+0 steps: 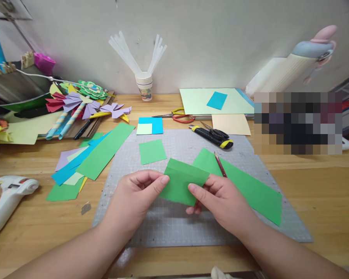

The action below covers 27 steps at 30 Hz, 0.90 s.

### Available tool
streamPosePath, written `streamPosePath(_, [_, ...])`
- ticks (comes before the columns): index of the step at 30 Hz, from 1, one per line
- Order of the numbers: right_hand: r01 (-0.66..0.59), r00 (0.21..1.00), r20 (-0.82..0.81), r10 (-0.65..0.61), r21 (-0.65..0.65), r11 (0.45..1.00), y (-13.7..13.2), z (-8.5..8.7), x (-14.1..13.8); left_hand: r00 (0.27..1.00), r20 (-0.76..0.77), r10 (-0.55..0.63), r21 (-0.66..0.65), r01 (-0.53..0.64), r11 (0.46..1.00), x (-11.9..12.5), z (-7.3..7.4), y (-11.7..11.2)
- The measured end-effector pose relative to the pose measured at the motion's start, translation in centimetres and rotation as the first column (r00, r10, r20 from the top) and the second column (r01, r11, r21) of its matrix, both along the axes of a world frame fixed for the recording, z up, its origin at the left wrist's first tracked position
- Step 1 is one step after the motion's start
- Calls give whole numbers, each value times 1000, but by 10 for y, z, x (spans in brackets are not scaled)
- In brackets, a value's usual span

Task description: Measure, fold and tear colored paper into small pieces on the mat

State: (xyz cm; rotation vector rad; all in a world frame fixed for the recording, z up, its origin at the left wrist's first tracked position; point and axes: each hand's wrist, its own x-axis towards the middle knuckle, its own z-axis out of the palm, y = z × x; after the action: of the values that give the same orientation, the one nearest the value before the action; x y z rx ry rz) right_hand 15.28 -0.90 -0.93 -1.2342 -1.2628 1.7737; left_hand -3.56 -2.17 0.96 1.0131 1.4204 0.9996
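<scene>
Between my two hands, raised over the grey cutting mat [151, 232], is a green piece of paper [178, 182] with a faint crease near its upper edge. My left hand [141, 195] pinches its left edge between thumb and forefinger. My right hand [218, 199] grips the right side, thumb on top and fingers underneath. Flat on the mat behind them lies a smaller green paper square [152, 152]. To the right, partly hidden by my right hand, a long green paper strip [256, 193] lies at a slant, with a dark red pencil [220, 164] on it.
A utility knife [211, 136] and black-handled scissors [218, 133] lie at the mat's back edge. Coloured paper strips [104, 153] and a white glue gun [10, 197] are at left. A paper cup [145, 87] of white sticks stands by the wall, near folded paper flowers [81, 102].
</scene>
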Motion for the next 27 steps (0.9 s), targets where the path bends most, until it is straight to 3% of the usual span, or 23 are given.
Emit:
streamPosePath(14, [-37,999,-26,37,-3,999,1,-4,2,999,-24,30,1,-30,1000,0,-1,-1])
streamPosePath(20, [52,994,-96,-48,42,998,5,3,2,987,-159,-35,9,37,999,-1,-4,-4])
streamPosePath(27, [59,991,-122,-58,9,998,5,5,2,992,-93,-85,2,86,996,1,-4,-2])
